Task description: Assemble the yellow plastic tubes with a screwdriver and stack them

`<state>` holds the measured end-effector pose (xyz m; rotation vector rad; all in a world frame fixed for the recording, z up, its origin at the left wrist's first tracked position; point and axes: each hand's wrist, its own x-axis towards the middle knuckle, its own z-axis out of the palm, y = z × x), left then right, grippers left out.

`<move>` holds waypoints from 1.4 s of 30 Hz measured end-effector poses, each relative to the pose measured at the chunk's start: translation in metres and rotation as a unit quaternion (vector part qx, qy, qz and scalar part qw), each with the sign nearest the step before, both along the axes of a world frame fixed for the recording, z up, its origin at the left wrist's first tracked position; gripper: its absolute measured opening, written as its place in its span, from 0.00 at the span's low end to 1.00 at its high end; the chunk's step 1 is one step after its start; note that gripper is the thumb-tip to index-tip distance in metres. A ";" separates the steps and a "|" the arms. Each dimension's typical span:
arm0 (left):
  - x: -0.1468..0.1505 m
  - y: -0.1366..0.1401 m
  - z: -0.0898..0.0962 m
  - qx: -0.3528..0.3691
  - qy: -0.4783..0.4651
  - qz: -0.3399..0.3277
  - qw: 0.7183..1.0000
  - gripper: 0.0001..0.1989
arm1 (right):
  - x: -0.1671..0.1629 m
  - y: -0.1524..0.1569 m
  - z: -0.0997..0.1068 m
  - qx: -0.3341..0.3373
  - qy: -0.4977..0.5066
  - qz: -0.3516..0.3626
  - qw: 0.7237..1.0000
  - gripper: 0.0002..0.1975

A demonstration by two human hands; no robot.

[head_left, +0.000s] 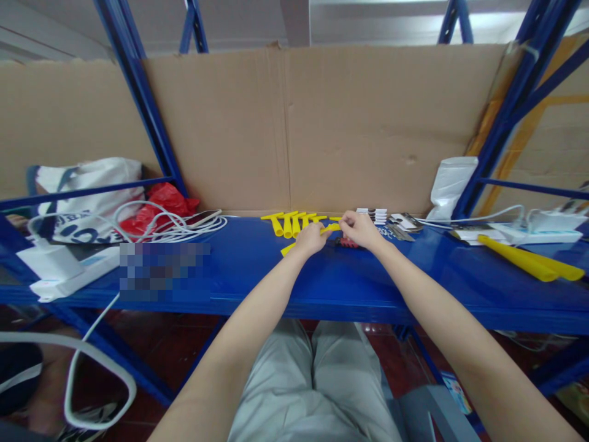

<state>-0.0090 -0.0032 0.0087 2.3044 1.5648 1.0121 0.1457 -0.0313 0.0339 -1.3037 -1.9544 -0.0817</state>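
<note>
My left hand (311,238) is closed round a yellow T-shaped plastic handle (332,228), whose tube end (287,250) sticks out past the hand on the left. At its other end, my right hand (356,227) pinches with thumb and fingers; any small part between them is too small to make out. Just under my right hand lies a red and black object (346,243), partly covered. Several more yellow T-shaped handles (288,224) lie in a row behind my left hand. Beyond my right hand are small white and black packs (373,215) and thin metal pieces (398,231).
On the blue shelf table (257,276), coiled white cables (179,224), a power strip (87,273) and a red bag (161,205) lie left. Long yellow tubes (529,261) and another power strip (552,234) lie right. Cardboard (345,123) walls the back.
</note>
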 end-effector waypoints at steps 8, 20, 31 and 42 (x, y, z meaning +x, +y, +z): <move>0.001 0.002 -0.001 0.014 0.026 -0.029 0.999 0.09 | 0.034 0.011 0.011 0.032 0.026 -0.216 0.976 0.16; 0.004 -0.004 0.002 -0.006 0.097 -0.005 0.995 0.13 | 0.111 0.019 -0.022 -0.182 0.044 -0.485 0.854 0.28; 0.004 -0.005 0.002 -0.002 0.106 -0.008 0.994 0.14 | 0.122 0.024 -0.033 -0.185 0.059 -0.485 0.853 0.26; 0.004 -0.006 0.002 0.007 0.106 -0.015 0.994 0.14 | 0.105 0.028 -0.013 -0.118 0.109 -0.430 0.888 0.16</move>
